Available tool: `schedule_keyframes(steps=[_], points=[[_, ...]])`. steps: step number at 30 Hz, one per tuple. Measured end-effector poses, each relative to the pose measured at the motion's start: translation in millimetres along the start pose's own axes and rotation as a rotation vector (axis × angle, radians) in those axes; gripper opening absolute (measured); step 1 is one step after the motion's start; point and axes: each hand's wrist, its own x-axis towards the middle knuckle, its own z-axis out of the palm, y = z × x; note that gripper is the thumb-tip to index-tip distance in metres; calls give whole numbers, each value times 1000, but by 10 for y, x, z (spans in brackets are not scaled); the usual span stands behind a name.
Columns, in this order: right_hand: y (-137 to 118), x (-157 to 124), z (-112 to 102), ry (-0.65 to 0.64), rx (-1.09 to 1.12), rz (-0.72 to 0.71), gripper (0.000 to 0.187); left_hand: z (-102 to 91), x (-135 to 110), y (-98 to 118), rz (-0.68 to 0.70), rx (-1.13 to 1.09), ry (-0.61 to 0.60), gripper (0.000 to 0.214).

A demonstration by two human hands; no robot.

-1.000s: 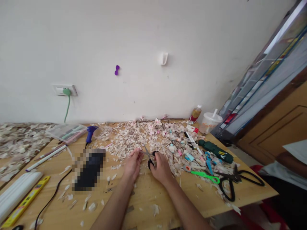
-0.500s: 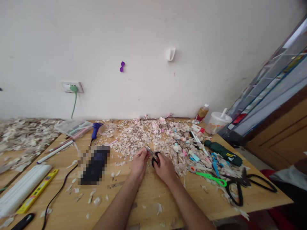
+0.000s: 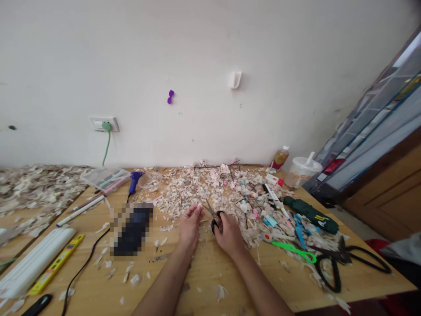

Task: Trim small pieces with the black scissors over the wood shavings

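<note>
My right hand [image 3: 228, 233] is closed on the black handles of small scissors [image 3: 213, 213], whose blades point up and left over the wooden table [image 3: 204, 272]. My left hand [image 3: 190, 224] lies just left of the blades with fingers pinched near the tips; a small pale scrap seems to sit at my fingertips, too small to be sure. Both hands rest at the near edge of a wide pile of pale pink and white scraps [image 3: 197, 188].
Right of my hands lie green-handled scissors [image 3: 291, 248], large black scissors [image 3: 338, 263], a dark green folded umbrella [image 3: 311, 210], a bottle [image 3: 279, 158] and a lidded cup [image 3: 302, 172]. To the left are a blurred dark object [image 3: 131, 230], a blue glue gun [image 3: 134, 180], pens and a yellow box [image 3: 55, 264].
The view shifted slightly, so the table's contents sit a little further right. My hands stay together on the scissors at the pile's edge, with little change in pose.
</note>
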Motion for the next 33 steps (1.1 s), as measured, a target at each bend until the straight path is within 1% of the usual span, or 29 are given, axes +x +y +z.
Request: schedule_keyframes(steps=[5,9,12,18,22,26,28,30,31,33], points=[[-54,3,-40,-76,-11,-25,6,4,8,-13,21,9,-18,27],[-33,-3,-25,-83,-19,-29,5,1,12,-36,40,103,-56,28],[-27,-1,-25,-87,-22,-28,5,-1,9,-33,45,118,-88,26],[-52,-5,-47,-90,-50,-43,6,-5,5,2,54,148,-75,22],[-7,-15,-1,-72,-72,-23,8,-1,9,-12,23,194,-71,24],[45,5,20,-2,-98,9,13,5,22,-2,40,241,-79,29],[-1,19,-71,68,-52,3,17,16,14,36,86,336,-93,28],[-126,-13,-261,110,32,-54,24,38,-22,80,183,517,-163,26],[-212,-65,-384,96,72,-112,28,55,-53,93,250,630,-232,26],[-380,-276,-630,-23,129,-309,37,94,-132,78,366,864,-432,33]])
